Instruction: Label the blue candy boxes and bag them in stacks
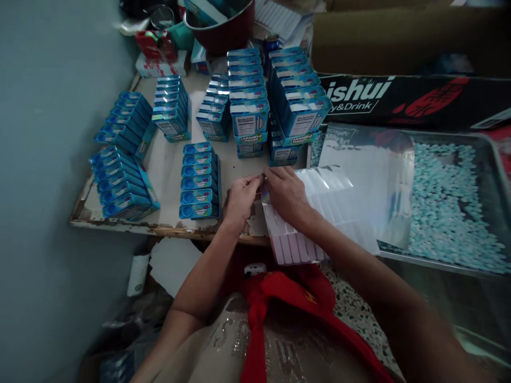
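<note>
At the table's front edge, a glossy sheet of pale rectangular labels [295, 247] lies partly over the edge. My right hand [288, 196] is closed at its upper left corner, the forearm crossing above the sheet. Fingertip to fingertip with it, my left hand [240, 198] is pinched closed; what sits between its fingers is too small to make out. Just left of that hand stands a display tray of blue caramel boxes [197, 182]. Taller stacks of blue boxes [249, 114] rise behind both hands.
More blue box trays [125, 183] line the table's left side. On the right, a metal tray [443, 266] holds pale blue wrapped candies [451, 207], partly covered by a shiny sheet [365, 170]. A black carton [415, 101] and a red pot [223, 34] stand behind.
</note>
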The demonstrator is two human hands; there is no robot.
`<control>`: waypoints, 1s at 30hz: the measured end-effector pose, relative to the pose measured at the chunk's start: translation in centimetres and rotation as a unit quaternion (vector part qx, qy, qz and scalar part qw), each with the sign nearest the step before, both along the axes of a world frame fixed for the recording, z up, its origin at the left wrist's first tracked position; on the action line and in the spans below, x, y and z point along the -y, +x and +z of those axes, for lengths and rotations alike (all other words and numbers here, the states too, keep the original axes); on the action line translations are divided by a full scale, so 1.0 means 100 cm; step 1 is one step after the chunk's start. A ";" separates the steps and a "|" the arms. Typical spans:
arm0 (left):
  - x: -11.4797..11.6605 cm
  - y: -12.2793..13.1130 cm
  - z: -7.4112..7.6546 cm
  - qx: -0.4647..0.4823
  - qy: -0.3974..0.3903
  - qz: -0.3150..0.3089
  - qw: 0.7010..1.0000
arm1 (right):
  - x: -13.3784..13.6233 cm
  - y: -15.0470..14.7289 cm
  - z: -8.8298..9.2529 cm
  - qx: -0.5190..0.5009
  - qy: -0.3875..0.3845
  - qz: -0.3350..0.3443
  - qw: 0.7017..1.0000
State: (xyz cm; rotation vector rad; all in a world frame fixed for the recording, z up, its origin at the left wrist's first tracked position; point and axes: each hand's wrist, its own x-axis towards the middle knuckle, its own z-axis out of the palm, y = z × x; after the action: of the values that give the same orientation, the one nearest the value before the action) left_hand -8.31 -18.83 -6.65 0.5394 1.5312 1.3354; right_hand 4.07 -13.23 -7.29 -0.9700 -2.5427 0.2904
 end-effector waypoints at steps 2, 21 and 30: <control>0.001 0.000 0.000 0.024 0.025 0.011 0.999 | 0.006 0.002 -0.013 -0.012 0.011 0.008 1.000; -0.007 -0.017 -0.018 0.013 0.044 0.042 0.998 | 0.004 0.015 -0.007 -0.051 0.065 0.038 0.996; 0.001 -0.011 -0.024 -0.207 0.047 0.124 0.969 | 0.040 0.022 0.070 -0.265 -0.174 -0.029 0.948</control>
State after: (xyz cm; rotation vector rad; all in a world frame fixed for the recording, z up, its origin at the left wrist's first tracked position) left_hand -9.37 -18.97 -9.08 0.7399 1.9314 1.5599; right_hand 6.24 -17.28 -0.33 -0.9278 -2.0001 0.8785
